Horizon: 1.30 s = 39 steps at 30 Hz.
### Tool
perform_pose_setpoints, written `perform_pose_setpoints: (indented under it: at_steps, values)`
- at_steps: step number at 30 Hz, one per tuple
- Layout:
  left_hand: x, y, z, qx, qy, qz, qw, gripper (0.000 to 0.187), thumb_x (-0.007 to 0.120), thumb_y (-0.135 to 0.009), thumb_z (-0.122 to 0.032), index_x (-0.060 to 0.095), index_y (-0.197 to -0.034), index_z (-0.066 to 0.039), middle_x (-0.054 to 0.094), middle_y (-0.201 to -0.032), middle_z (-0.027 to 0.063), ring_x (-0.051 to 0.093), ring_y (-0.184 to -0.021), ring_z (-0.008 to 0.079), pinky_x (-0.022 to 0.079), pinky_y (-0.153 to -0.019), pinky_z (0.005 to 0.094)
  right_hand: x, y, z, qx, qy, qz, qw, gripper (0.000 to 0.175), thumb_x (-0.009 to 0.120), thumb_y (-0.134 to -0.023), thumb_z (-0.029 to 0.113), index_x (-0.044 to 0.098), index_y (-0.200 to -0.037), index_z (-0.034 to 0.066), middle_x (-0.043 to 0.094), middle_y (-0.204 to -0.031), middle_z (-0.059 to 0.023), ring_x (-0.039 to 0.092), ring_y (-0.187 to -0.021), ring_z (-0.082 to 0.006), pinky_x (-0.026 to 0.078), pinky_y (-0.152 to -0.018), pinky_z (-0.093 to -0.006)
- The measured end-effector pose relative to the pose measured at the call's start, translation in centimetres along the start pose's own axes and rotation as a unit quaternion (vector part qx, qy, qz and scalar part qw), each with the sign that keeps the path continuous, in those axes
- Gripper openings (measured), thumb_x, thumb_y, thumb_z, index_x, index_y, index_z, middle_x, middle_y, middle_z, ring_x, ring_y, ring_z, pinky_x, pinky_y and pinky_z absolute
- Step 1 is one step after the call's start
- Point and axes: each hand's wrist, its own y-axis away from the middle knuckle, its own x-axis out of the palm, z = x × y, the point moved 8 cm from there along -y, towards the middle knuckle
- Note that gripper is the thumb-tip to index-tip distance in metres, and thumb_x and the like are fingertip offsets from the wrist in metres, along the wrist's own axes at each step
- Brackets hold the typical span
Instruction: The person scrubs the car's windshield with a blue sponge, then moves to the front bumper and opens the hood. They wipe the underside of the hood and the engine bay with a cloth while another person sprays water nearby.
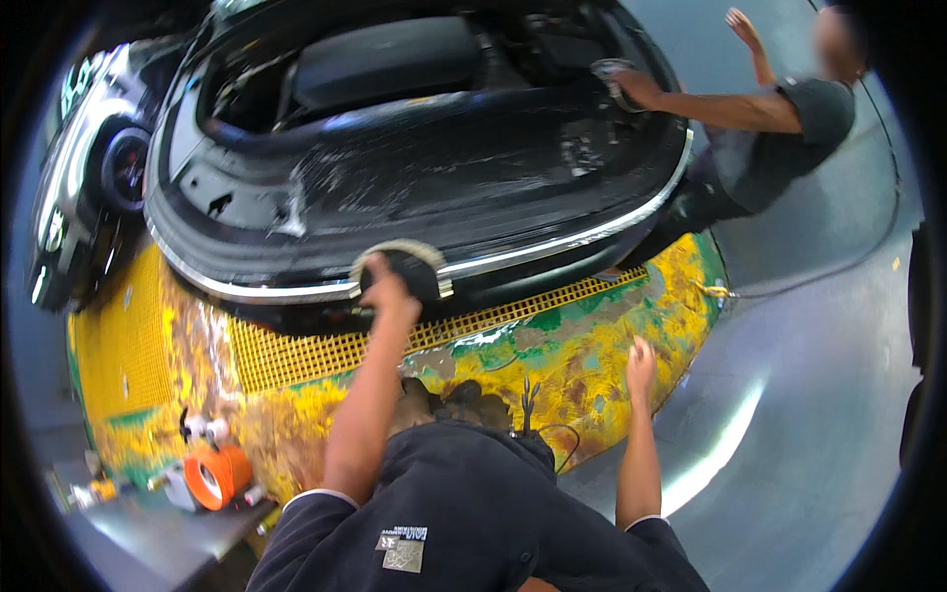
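A black car with its hood raised stands before me, water and foam wetting the panel behind the front edge. My left hand holds a round black brush with a pale bristle rim against the chrome trim of that edge. The fingers partly cover the brush. Lower right, my right hand hangs away from the car above the painted floor, with nothing visible in it; its fingers look slightly curled.
At the upper right a co-worker reaches over the car with a wet cloth or mitt. Another car stands left. Yellow floor grating runs below the bumper. An orange bucket and spray bottles are lower left; a hose crosses the right.
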Motion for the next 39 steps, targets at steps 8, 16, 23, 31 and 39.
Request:
perform_pose_setpoints:
  at_steps: [8,16,23,31,39]
  values:
    - [-5.5,-9.1,-20.0,0.013,-0.027,0.516,0.856,0.063,0.056,-0.087,-0.076,0.069,-0.107,-0.017,0.073,-0.106,0.0054,0.070,-0.091,0.0292,0.059,-0.082,0.0482,-17.7,41.2,-32.4,0.463,0.141,-0.183,0.856,0.032,0.058,-0.092,0.004,0.062,-0.121,-0.0078,0.066,-0.118,-0.0218,0.063,-0.111,-0.0344,0.047,-0.102,-0.0427]
    - [-1.2,-1.9,-2.6,0.128,0.011,-0.112,0.985,0.107,0.066,-0.083,-0.072,0.024,-0.148,0.000,0.054,-0.141,0.0233,0.063,-0.117,0.0399,0.055,-0.101,0.0528,-10.9,45.2,-29.7,0.554,-0.012,-0.102,0.826,0.011,0.060,-0.092,0.010,0.065,-0.098,0.0026,0.066,-0.087,-0.0092,0.065,-0.088,-0.0233,0.053,-0.084,-0.0360]
    - [17.3,12.5,15.9,-0.092,-0.007,-0.007,0.996,0.081,0.053,-0.091,-0.073,0.048,-0.144,-0.012,0.055,-0.144,0.0061,0.059,-0.124,0.0294,0.049,-0.108,0.0514,-7.7,10.4,-15.6,0.237,0.031,-0.019,0.971,0.027,0.062,-0.098,0.016,0.065,-0.122,0.0027,0.066,-0.120,-0.0129,0.066,-0.105,-0.0256,0.051,-0.092,-0.0350]
    - [31.5,19.9,28.2,-0.282,0.039,0.188,0.940,0.073,0.036,-0.101,-0.065,0.044,-0.144,-0.006,0.054,-0.144,0.0124,0.055,-0.129,0.0341,0.043,-0.114,0.0567,-8.1,-7.2,2.6,0.113,-0.203,0.041,0.972,0.035,0.062,-0.103,0.018,0.060,-0.133,0.0006,0.068,-0.119,-0.0081,0.066,-0.106,-0.0164,0.052,-0.089,-0.0291]
    - [41.5,23.9,38.8,-0.311,-0.097,0.255,0.910,0.104,0.037,-0.091,-0.081,0.029,-0.152,0.004,0.047,-0.145,0.0211,0.057,-0.124,0.0326,0.049,-0.106,0.0395,-7.3,-9.4,-2.4,0.186,-0.199,0.123,0.954,0.037,0.063,-0.103,0.025,0.062,-0.130,0.0003,0.069,-0.116,-0.0095,0.066,-0.105,-0.0159,0.053,-0.087,-0.0300]
